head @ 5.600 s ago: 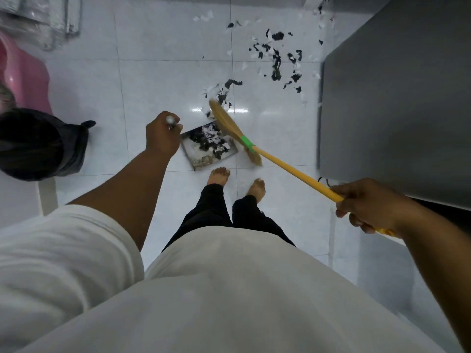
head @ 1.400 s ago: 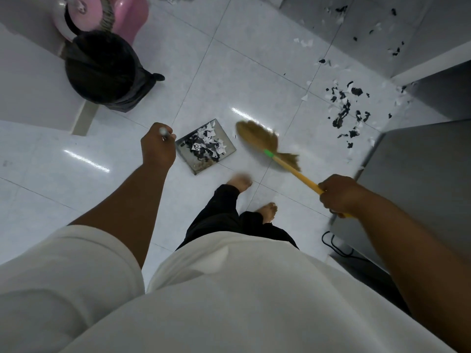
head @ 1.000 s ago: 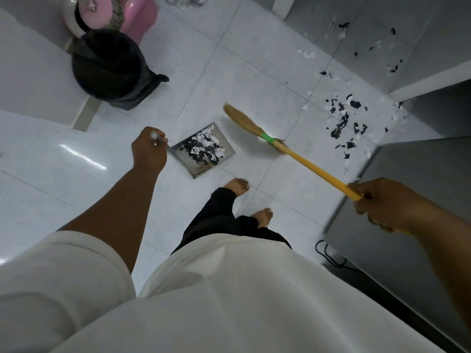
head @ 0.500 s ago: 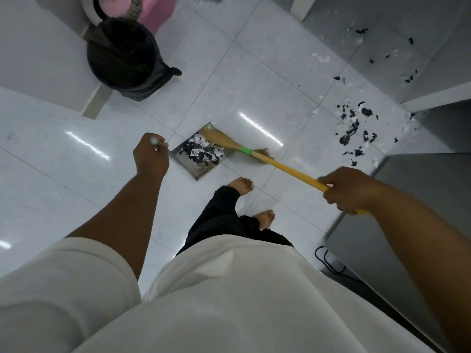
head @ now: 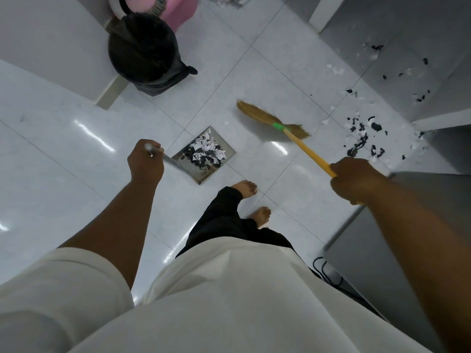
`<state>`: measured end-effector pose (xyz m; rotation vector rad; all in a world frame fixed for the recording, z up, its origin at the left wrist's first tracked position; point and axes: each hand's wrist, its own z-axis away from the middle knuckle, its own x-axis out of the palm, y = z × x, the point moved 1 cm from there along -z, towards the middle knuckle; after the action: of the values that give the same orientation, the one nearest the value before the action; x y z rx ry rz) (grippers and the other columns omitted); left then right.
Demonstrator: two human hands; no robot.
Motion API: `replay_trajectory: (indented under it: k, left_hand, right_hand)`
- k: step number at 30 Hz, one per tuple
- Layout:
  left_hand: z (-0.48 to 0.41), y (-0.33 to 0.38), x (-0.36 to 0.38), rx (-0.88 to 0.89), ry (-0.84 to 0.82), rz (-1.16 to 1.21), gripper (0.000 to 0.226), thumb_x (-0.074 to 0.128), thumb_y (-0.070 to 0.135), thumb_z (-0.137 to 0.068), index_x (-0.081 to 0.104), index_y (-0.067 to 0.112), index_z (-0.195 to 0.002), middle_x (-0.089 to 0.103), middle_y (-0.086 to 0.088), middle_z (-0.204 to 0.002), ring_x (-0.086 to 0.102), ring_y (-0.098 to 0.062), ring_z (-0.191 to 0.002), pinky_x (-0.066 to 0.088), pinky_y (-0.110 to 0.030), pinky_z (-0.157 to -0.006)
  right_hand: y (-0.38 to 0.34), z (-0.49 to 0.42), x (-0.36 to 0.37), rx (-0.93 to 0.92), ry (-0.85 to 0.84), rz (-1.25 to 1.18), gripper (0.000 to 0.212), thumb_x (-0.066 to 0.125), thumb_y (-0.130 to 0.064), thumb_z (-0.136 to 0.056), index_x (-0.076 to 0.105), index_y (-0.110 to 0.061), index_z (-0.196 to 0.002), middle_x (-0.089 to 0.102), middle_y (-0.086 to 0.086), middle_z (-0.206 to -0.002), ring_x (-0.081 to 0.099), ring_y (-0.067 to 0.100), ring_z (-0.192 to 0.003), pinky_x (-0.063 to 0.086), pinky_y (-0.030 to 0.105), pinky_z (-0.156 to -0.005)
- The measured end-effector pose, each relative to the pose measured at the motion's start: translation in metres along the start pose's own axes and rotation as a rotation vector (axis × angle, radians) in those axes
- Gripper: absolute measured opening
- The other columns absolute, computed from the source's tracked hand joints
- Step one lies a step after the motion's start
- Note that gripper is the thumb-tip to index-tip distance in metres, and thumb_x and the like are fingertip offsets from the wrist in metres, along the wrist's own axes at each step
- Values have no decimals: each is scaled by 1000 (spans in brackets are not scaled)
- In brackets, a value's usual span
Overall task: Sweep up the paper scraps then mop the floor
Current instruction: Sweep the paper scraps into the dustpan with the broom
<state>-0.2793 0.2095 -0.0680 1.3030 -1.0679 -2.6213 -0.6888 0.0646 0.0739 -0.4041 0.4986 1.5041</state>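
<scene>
Fingers (head: 356, 184) over scrap-strewn white tiles (head: 254, 72)

A lived-in home interior is showing here, most likely a utility or kitchen corner. Glossy white floor tiles (head: 254, 72) are reflecting ceiling lights, and a bare foot (head: 246, 188) is standing on them. A bin lined with a black bag (head: 145, 52) is sitting by a wall, a pink plastic tub (head: 178, 11) is peeking out behind it, and a grey appliance-like cabinet (head: 418, 250) with a cable (head: 322, 272) beside it is filling the right side.
</scene>
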Motion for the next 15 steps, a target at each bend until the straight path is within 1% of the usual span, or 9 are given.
replay_trajectory:
  k: [3, 5, 7, 8, 10, 12, 13, 14, 15]
  left_hand:
    - [7, -7, 1, -27, 29, -12, 12, 60, 17, -92, 66, 14, -102, 71, -1, -103, 67, -20, -98, 54, -38, -93]
    - [11, -11, 3, -43, 50, -2, 12, 59, 16, -92, 66, 13, -102, 71, -2, -102, 67, -20, -97, 54, -36, -92]
    - [13, -12, 5, -41, 61, 21, 11, 58, 13, -92, 66, 13, -100, 70, 1, -99, 66, -17, -93, 55, -34, -91]
    - [15, -13, 5, -44, 59, 35, 10, 58, 12, -92, 65, 13, -99, 69, 3, -96, 65, -14, -90, 54, -31, -90]
    - [20, -14, 5, -44, 57, 55, 9, 58, 10, -93, 64, 15, -97, 67, 4, -95, 62, -11, -87, 52, -26, -86]
    - [26, -17, 3, -40, 67, 65, 10, 58, 9, -93, 62, 18, -95, 67, 4, -94, 61, -11, -86, 49, -22, -83]
    - [29, -20, 1, -49, 71, 81, 10, 58, 9, -92, 62, 18, -95, 66, 4, -94, 61, -11, -86, 49, -22, -83]
    - [32, -23, -1, -66, 73, 100, 10, 59, 10, -92, 62, 18, -95, 66, 5, -93, 61, -11, -86, 50, -24, -82]
    - [35, -27, -3, -81, 74, 112, 9, 59, 11, -92, 63, 18, -95, 65, 6, -92, 61, -12, -85, 51, -24, -80]
  right_hand:
    - [-42, -12, 26, -50, -33, 107, 20, 46, 0, -87, 58, 2, -103, 59, 15, -86, 63, 26, -57, 52, 30, -45]
    - [-53, -15, 38, -116, -53, 227, 23, 47, -1, -87, 59, 1, -107, 54, 10, -80, 54, 19, -54, 45, 27, -43]
    - [-44, -11, 35, -150, -61, 280, 29, 47, -5, -89, 58, -3, -115, 57, 10, -94, 52, 17, -59, 40, 24, -41]
    - [-32, -5, 30, -157, -75, 286, 34, 47, -8, -90, 56, -7, -123, 58, 10, -105, 55, 17, -66, 43, 23, -42]
    - [-3, 15, 21, -182, -78, 293, 46, 46, -15, -94, 48, -16, -139, 54, 8, -124, 60, 20, -87, 49, 23, -56]
    - [25, 40, 17, -221, -40, 364, 51, 45, -20, -96, 39, -23, -147, 52, 5, -132, 56, 22, -106, 48, 24, -78]
    - [36, 51, 16, -237, -10, 427, 51, 44, -22, -97, 37, -23, -148, 53, 5, -130, 54, 22, -111, 44, 25, -85]
    - [45, 57, 15, -246, 17, 485, 51, 43, -23, -98, 36, -23, -148, 55, 5, -126, 54, 22, -109, 41, 25, -86]
    - [51, 61, 14, -246, 38, 519, 50, 41, -24, -98, 37, -23, -148, 56, 4, -120, 55, 21, -102, 41, 24, -82]
